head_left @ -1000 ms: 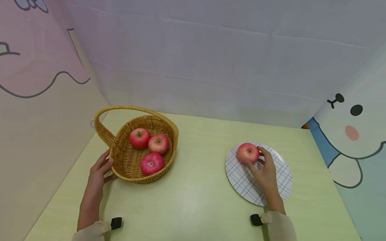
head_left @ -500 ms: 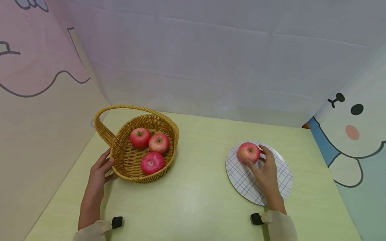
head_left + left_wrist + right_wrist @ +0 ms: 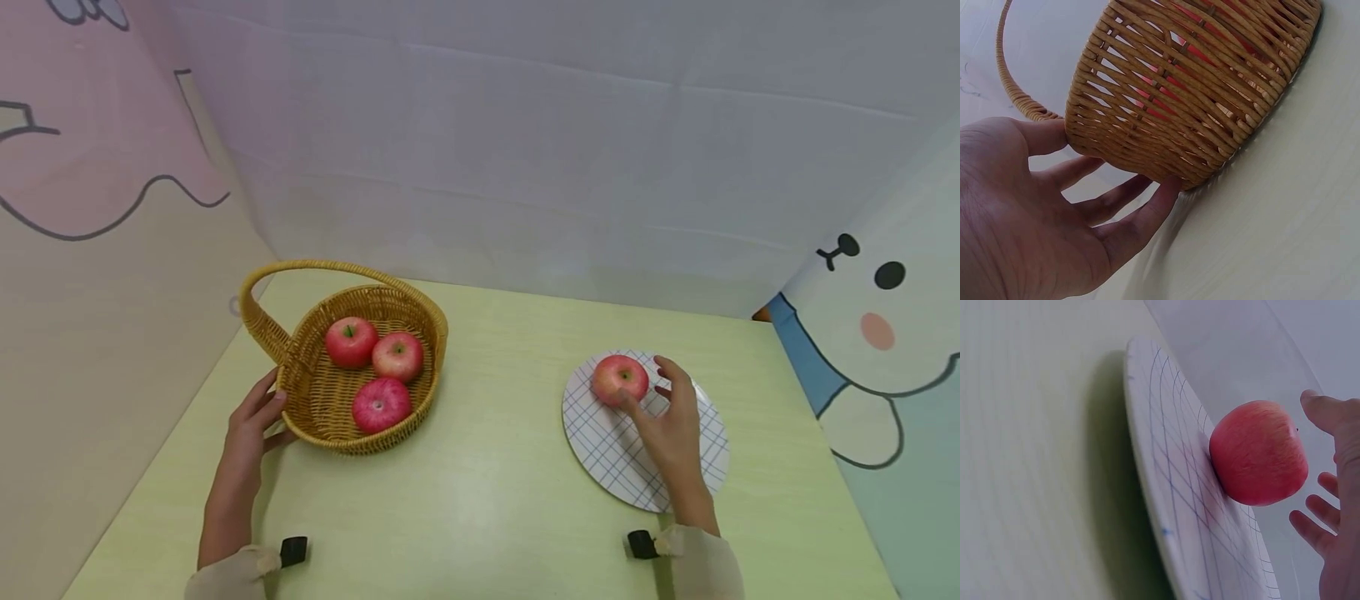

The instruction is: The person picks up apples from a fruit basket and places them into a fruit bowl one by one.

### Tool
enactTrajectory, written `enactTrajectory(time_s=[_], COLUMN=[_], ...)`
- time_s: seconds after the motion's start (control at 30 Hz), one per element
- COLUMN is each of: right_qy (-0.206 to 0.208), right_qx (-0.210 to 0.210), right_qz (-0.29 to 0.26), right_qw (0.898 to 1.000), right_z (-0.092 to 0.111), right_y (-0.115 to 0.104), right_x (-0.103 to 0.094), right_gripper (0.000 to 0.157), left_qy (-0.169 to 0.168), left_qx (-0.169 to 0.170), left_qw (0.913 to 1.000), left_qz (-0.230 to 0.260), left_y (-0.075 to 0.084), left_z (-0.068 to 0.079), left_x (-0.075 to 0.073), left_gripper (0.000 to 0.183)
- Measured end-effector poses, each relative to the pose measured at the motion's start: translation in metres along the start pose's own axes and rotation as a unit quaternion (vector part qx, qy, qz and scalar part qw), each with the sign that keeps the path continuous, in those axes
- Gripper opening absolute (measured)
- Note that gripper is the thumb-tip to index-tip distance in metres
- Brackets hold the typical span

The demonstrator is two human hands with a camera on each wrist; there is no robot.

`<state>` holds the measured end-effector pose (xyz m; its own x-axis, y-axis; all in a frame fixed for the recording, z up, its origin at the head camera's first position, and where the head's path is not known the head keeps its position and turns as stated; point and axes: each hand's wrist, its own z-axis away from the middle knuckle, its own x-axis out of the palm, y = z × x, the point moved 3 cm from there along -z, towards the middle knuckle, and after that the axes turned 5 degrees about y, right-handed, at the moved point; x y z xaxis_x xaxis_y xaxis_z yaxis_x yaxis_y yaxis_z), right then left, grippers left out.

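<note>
Three red apples, one of them [image 3: 351,342] with a green stem, lie inside a woven wicker basket [image 3: 318,400] on the left of the table. At its near left side, my left hand [image 3: 251,421] touches the basket from outside. The left wrist view shows the thumb at the rim and loosely spread fingers against the lower wall. Another red apple [image 3: 1259,453] sits on a white plate with blue grid lines [image 3: 600,450] to the right. Beside this apple, my right hand [image 3: 671,429] has its fingers spread; in the right wrist view they are apart from it.
The basket's arched handle [image 3: 330,265] stands up over its far left side. Pale table surface [image 3: 480,467] separates basket and plate. A plain cloth wall [image 3: 480,167] runs behind, with printed cartoon side panels [image 3: 885,333] at left and right.
My right hand has let go of the apple on the plate; its fingers have spread and moved slightly right. The apple stays in place. My left hand stays at the basket.
</note>
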<state>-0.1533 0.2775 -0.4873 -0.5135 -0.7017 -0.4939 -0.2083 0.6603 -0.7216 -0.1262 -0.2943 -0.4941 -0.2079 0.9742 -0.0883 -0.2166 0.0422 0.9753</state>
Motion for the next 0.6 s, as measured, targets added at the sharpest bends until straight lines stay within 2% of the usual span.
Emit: enactTrajectory(time_s=[0.2, 0.3, 0.43, 0.6], right_qy=[0.019, 0.023, 0.024, 0.017], right_qx=[-0.055, -0.068, -0.068, -0.052], right_qz=[-0.013, -0.015, -0.027, -0.07], right_qw=[0.998, 0.997, 0.997, 0.996], right_z=[-0.004, -0.006, -0.008, -0.008], right_y=[-0.01, -0.014, -0.021, -0.037], right_x=[-0.004, -0.005, -0.007, -0.007], right_gripper=[0.074, 0.074, 0.074, 0.072], left_qy=[0.0, -0.001, -0.002, 0.0], left_qx=[0.0, 0.001, 0.002, 0.002], left_qw=[1.0, 1.0, 1.0, 1.0], left_qz=[-0.003, -0.002, -0.002, -0.005], left_y=[0.0, 0.0, 0.0, 0.0], left_z=[0.0, 0.0, -0.001, -0.001], left_x=[0.0, 0.0, 0.0, 0.0], left_gripper=[0.06, 0.06, 0.06, 0.06])
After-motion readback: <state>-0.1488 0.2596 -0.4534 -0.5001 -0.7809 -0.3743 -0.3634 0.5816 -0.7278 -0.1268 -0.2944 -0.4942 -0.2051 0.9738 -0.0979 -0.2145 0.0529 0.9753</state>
